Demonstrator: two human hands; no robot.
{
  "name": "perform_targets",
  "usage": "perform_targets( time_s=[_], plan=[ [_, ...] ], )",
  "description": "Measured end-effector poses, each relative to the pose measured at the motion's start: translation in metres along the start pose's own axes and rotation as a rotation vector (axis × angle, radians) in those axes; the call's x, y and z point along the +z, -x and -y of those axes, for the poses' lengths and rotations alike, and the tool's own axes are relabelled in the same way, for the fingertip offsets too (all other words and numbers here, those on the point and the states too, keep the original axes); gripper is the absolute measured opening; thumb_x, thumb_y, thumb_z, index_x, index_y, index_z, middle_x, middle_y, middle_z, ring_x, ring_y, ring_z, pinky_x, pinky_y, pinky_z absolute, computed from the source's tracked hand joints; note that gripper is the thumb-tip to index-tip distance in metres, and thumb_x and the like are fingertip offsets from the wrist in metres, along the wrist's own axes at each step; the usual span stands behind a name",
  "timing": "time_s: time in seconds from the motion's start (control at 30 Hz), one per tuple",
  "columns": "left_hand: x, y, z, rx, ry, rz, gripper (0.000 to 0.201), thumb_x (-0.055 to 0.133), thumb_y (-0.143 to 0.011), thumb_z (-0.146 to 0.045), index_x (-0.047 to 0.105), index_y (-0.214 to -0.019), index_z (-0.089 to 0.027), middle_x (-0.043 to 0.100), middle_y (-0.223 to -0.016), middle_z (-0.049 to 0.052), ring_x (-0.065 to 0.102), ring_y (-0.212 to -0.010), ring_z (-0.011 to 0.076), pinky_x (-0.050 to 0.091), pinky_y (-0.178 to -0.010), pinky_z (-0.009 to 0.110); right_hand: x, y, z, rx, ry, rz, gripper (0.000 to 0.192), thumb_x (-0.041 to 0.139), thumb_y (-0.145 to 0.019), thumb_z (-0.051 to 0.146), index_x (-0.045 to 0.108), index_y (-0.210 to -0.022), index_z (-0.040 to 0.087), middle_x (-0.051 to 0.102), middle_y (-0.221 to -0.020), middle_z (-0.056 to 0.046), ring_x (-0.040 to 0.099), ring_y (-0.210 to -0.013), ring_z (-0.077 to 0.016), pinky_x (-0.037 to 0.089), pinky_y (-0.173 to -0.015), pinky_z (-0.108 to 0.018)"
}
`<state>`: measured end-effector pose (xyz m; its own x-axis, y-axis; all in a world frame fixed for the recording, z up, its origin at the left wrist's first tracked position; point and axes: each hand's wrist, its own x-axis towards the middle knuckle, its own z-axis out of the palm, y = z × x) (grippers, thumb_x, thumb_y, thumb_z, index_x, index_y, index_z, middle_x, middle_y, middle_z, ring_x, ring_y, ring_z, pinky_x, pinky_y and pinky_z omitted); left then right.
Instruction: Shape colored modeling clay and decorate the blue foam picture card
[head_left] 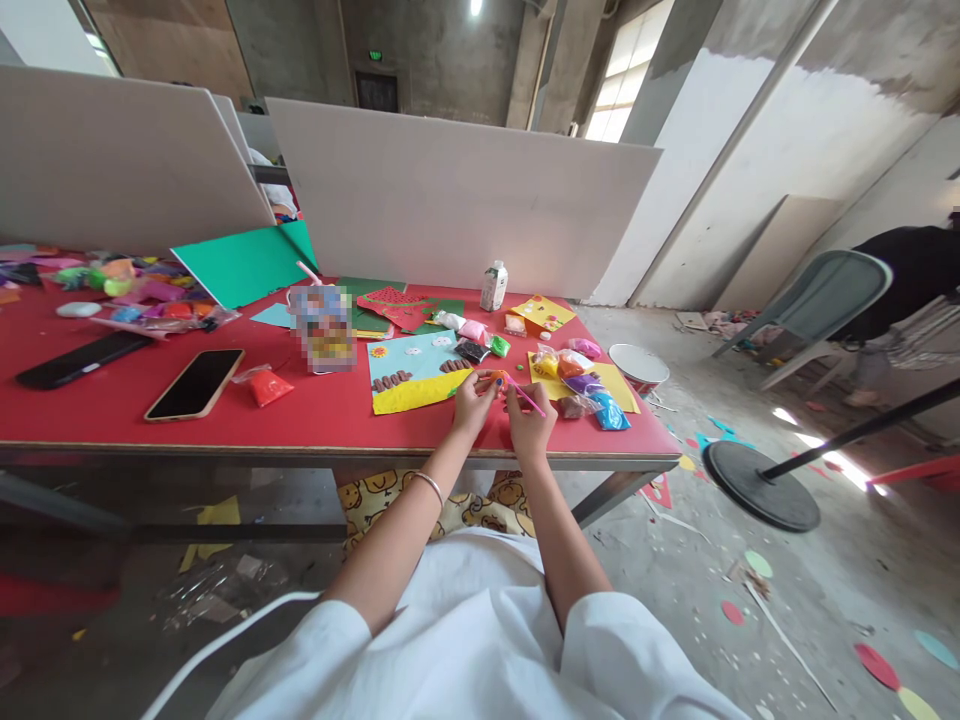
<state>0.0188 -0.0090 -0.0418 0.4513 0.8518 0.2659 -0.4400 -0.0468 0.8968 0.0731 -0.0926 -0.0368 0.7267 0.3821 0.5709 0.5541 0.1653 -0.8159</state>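
Close together above the table's front edge, my hands work on a small orange lump of clay (500,376). My left hand (472,402) is closed on the lump, pinching it with the fingertips. Held in my right hand (532,422) is a thin pink stick (529,398), which slants with its upper end by the clay; that contact is too small to make out. Just beyond and left of my hands lies a blue and yellow clay picture (409,388) with brown pieces, clouds and a sun. Bags of coloured clay (611,411) lie right of my right hand on yellow sheets.
On the red table (330,428) are a phone (195,384), a black case (82,360), a bag of red clay (264,385) and a small carton (493,286). White boards (465,190) stand behind. A round-based stand (761,485) is on the floor at right, near a seated person (900,270).
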Motion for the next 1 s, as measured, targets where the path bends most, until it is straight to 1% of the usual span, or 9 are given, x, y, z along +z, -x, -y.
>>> perform_targets(
  time_s=[0.23, 0.43, 0.53, 0.73, 1.0],
  plan=[
    [0.0007, 0.0019, -0.0043, -0.026, -0.021, 0.001, 0.033, 0.077, -0.064, -0.035, 0.06, -0.083, -0.016, 0.069, -0.079, 0.008, 0.067, -0.074, 0.0178, 0.053, -0.067, 0.029, -0.0001, 0.0, 0.0006, 0.005, 0.003, 0.022, 0.021, 0.058, -0.083, 0.038, 0.051, -0.073, 0.021, 0.062, -0.063, 0.001, 0.059, -0.052, -0.0141, 0.045, -0.052, -0.024],
    [0.0012, 0.0009, -0.004, -0.033, -0.009, -0.014, 0.02, 0.071, -0.068, -0.026, 0.061, -0.083, -0.016, 0.069, -0.076, 0.005, 0.066, -0.07, 0.0144, 0.053, -0.067, 0.027, 0.0004, 0.0001, -0.0019, -0.014, 0.032, 0.026, 0.019, 0.058, -0.082, 0.036, 0.052, -0.073, 0.021, 0.062, -0.062, 0.002, 0.059, -0.054, -0.0137, 0.045, -0.055, -0.025],
    [0.0014, 0.0011, -0.0047, -0.036, -0.007, -0.011, 0.018, 0.068, -0.069, -0.024, 0.061, -0.083, -0.015, 0.068, -0.073, 0.004, 0.065, -0.067, 0.0135, 0.053, -0.066, 0.026, 0.0003, -0.0001, -0.0019, -0.019, 0.042, 0.026, 0.019, 0.057, -0.082, 0.036, 0.052, -0.073, 0.021, 0.062, -0.062, 0.002, 0.058, -0.054, -0.0134, 0.045, -0.055, -0.024],
    [0.0005, 0.0009, -0.0057, -0.049, -0.006, -0.015, 0.02, 0.07, -0.069, -0.027, 0.06, -0.083, -0.016, 0.069, -0.074, 0.005, 0.066, -0.069, 0.0147, 0.055, -0.069, 0.029, -0.0002, 0.0005, 0.0001, -0.028, 0.053, 0.027, 0.019, 0.056, -0.082, 0.036, 0.053, -0.072, 0.02, 0.062, -0.061, 0.002, 0.057, -0.053, -0.0126, 0.044, -0.055, -0.024],
    [-0.0013, -0.0006, -0.0017, -0.046, 0.012, -0.005, 0.027, 0.073, -0.067, -0.031, 0.06, -0.086, -0.016, 0.071, -0.076, 0.006, 0.068, -0.069, 0.0158, 0.055, -0.07, 0.031, 0.0001, 0.0005, -0.0009, -0.025, 0.055, 0.031, 0.019, 0.056, -0.082, 0.037, 0.053, -0.073, 0.02, 0.062, -0.061, 0.002, 0.056, -0.053, -0.0129, 0.045, -0.055, -0.025]
  ],
)
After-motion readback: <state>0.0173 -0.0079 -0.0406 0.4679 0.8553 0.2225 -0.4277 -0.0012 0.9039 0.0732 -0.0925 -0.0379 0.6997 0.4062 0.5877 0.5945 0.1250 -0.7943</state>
